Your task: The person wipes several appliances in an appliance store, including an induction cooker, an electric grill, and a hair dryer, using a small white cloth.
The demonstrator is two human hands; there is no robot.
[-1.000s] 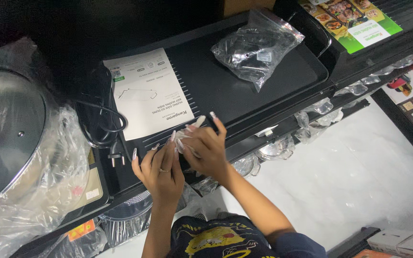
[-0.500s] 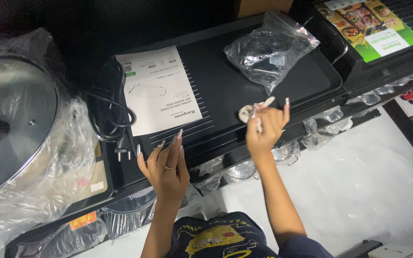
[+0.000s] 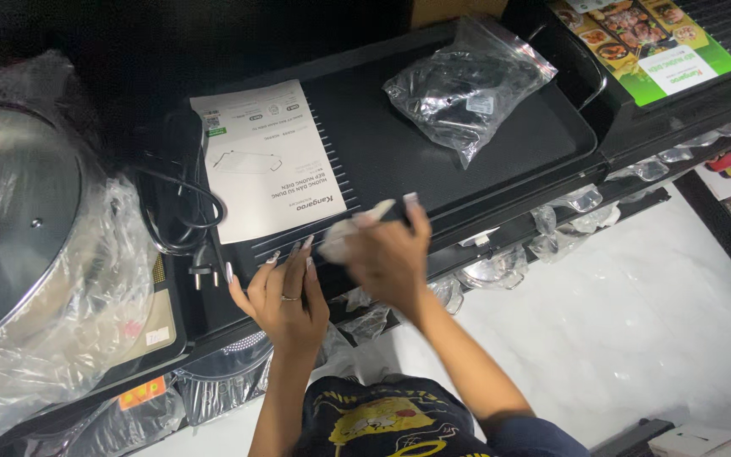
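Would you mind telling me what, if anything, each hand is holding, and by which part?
The right hand pinches a small pale cloth-like wad by its near end, against the black grill plate. The left hand holds nothing; its fingertips rest on the plate's front edge.

Ring, long nails, dark printed shirt

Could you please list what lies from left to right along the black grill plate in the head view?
Black coiled power cord → white paper instruction leaflet → clear plastic bag of black parts → black metal side handle.
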